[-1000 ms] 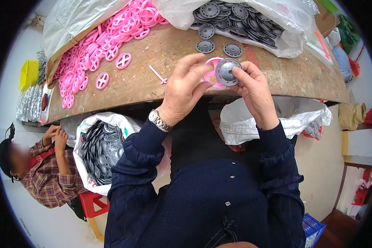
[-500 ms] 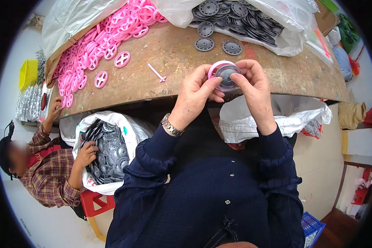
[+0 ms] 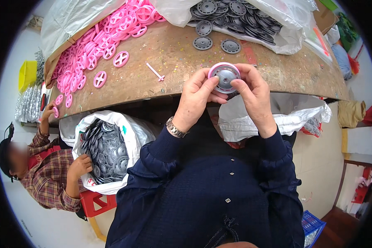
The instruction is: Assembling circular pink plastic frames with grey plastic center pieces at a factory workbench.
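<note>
Above the worn brown tabletop [image 3: 173,70], the left hand [image 3: 196,99] and right hand [image 3: 256,97] clamp their grip together on a round grey plastic disc ringed in pink [image 3: 224,77], seemingly pressing both parts flush; seating evenly likely comes next.

Bare tabletop [image 3: 182,62] ahead of hands; pink wheels [image 3: 91,62] left, grey discs [image 3: 231,16] behind.

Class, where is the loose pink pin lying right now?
In the head view, the pink pin lies on the brown table, left of the left hand.
</note>
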